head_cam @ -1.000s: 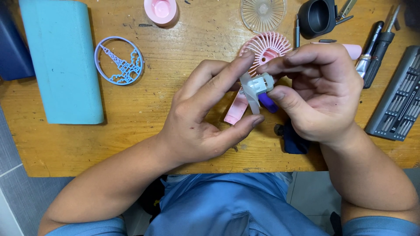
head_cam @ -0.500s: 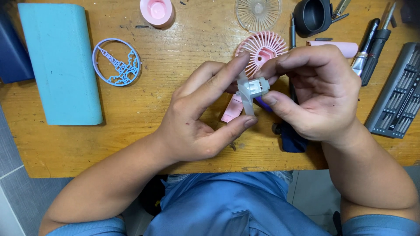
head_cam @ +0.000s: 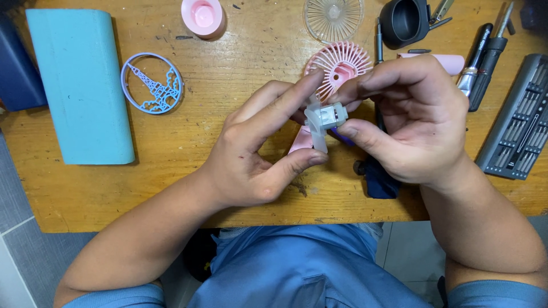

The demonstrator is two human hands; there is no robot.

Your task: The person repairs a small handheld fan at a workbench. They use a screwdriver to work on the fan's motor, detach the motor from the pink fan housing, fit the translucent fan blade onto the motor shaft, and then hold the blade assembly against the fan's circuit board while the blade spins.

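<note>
Both hands — left hand (head_cam: 251, 154) and right hand (head_cam: 408, 122) — pinch the small white fan motor (head_cam: 324, 118) just below the pink grille (head_cam: 338, 67); a steady, gentle grip suits its thin blades.

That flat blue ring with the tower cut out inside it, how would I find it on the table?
Start at the big teal block on the left of the wooden table. Just right of it lies the blue ring, flat, alone. Unlike the pink ribbed grille, it frames a lacy tower shape.

A: What occupied the wooden table (head_cam: 171, 188) at 9 o'clock?

B: A teal case (head_cam: 80, 85), with a blue tower-pattern ring (head_cam: 152, 83) beside it.

A: And at 12 to 3 o'clock?

B: A pink cap (head_cam: 202, 16), clear grille (head_cam: 333, 18), black cup (head_cam: 404, 21), and grey bit tray (head_cam: 516, 122).
</note>
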